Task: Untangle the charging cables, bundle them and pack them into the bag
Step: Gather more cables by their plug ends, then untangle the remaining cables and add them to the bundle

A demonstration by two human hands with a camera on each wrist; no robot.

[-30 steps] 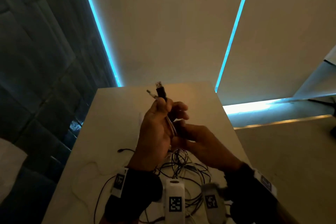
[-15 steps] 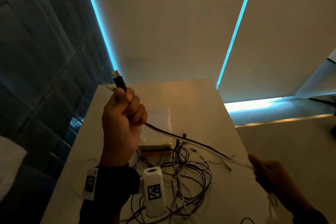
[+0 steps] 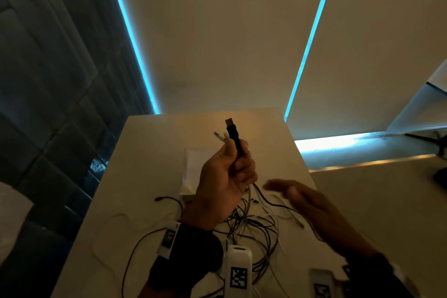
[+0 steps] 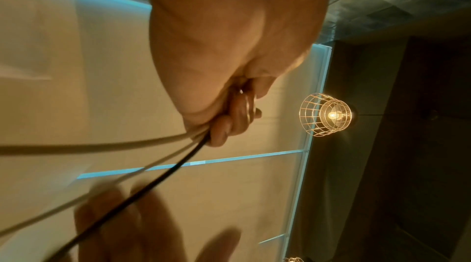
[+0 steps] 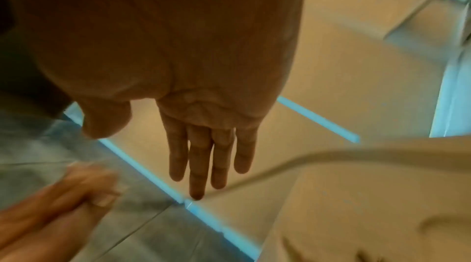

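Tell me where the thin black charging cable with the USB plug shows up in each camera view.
Head: thin black charging cable stands upright above the left hand, plug up, picture centre.
Left wrist: black cable runs from the curled fingers toward the lower left.
Right wrist: not clearly in it; only a pale cable shows.
Shared landmark: the blue light strip.

Cyan light strips (image 3: 131, 38) cross a beige wall behind the pale table (image 3: 150, 176); a caged bulb (image 4: 328, 115) glows.
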